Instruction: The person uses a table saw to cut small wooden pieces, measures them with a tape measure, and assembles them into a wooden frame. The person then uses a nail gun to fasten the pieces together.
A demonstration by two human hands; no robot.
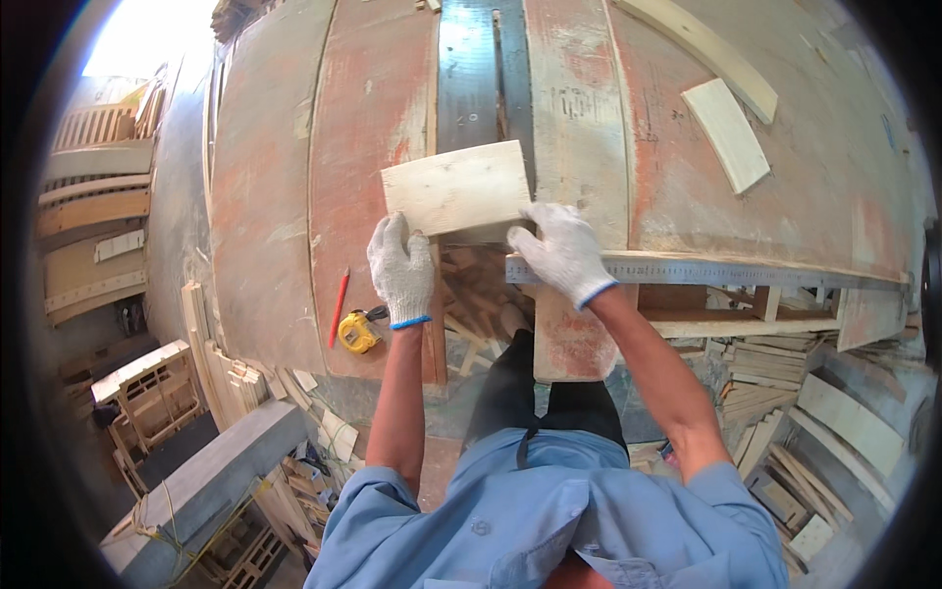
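A short, pale wooden board (456, 187) is held nearly level between my two gloved hands, over the near end of a dark metal strip (467, 93) with a long slot. My left hand (400, 270), in a white knit glove with a blue cuff, is closed on the board's near left corner. My right hand (567, 253), gloved the same way, pinches the near right corner, its wrist above a metal ruler (716, 271) on the bench edge. Near my left forearm, a red pencil (340, 306) and a yellow tape measure (358, 334) lie on the worn bench (260, 196).
Two loose boards lie at the far right, one short (726, 135) and one longer (706, 49). Below the bench's opening, wood scraps (476, 285) cover the floor. Stacked timber (770, 368) stands low at the right. A grey beam (211, 481) and wooden frames (147, 402) crowd the lower left.
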